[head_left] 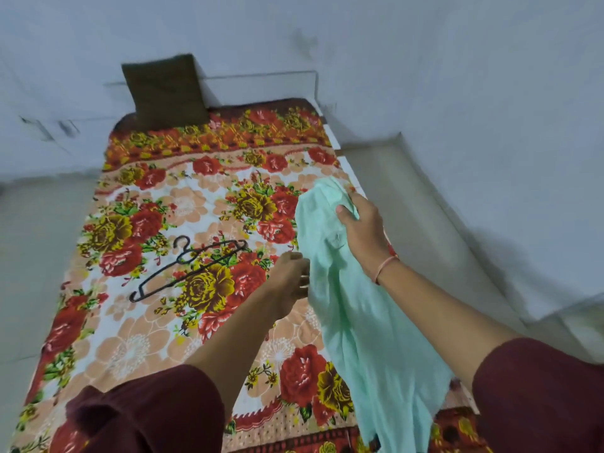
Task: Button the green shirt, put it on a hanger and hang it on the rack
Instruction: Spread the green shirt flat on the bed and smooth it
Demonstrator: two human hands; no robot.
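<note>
Held item: green shirt (359, 322), pale mint, crumpled, buttons and placket not legible; raised to the right of the hanger (186, 266), lower part trailing toward the near end of the floral bedspread (147, 338). Grip one: right hand (362, 230), clamped on bunched cloth near the shirt's top, thumb over the fold, well to the right of the hanger; thread band (385, 268) at the wrist. Grip two: left hand (291, 276), between hanger and shirt, fingertips at the shirt's left edge; pinching or merely touching, impossible to tell through the blur. Hands apart, cloth between them. Landmark: hanger, black, thin, flat on the bedspread, untouched. Beyond the hanger: brown cushion (166, 93), propped against the wall. No rack in view. Hazards, as judged: placket lost inside the bunched folds, hence button and hole mismatched at fastening; slippage from a mostly one-handed hold on thin cloth, hence a heap on the bedspread and a fresh search for the collar; trailing hem dragged across the hanger during spreading, hence a snagged hook or a displaced hanger; buttoning in mid-air rather than flat, hence a skewed front.
</note>
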